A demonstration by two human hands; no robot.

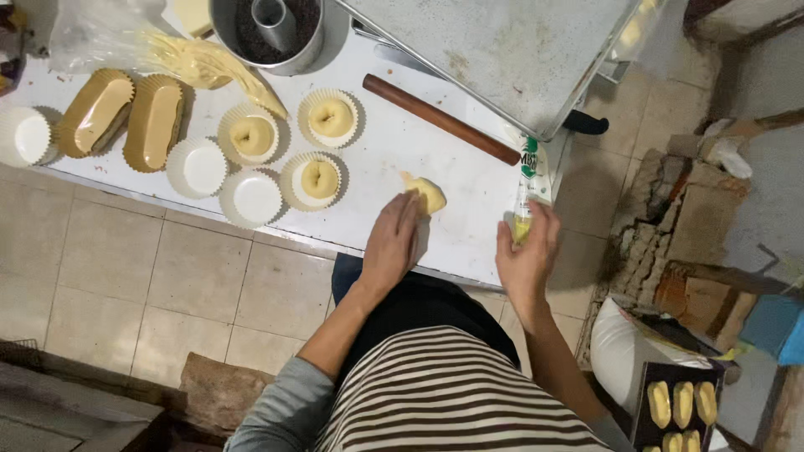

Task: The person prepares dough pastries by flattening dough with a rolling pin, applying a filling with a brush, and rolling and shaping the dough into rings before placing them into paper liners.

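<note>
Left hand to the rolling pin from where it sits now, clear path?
Probably yes. The left hand rests on the dough piece, and only bare white table lies between it and the rolling pin.

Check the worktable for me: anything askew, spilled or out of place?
No spill shows. One oddity: the large metal tray sits tilted, its corner jutting past the white table edge. The rolling pin lies loose beside it. The left hand presses dough; the right hand holds a tube.

A soft white-and-green packet [529,180] – table's right edge – held by the right hand [526,255].
</note>
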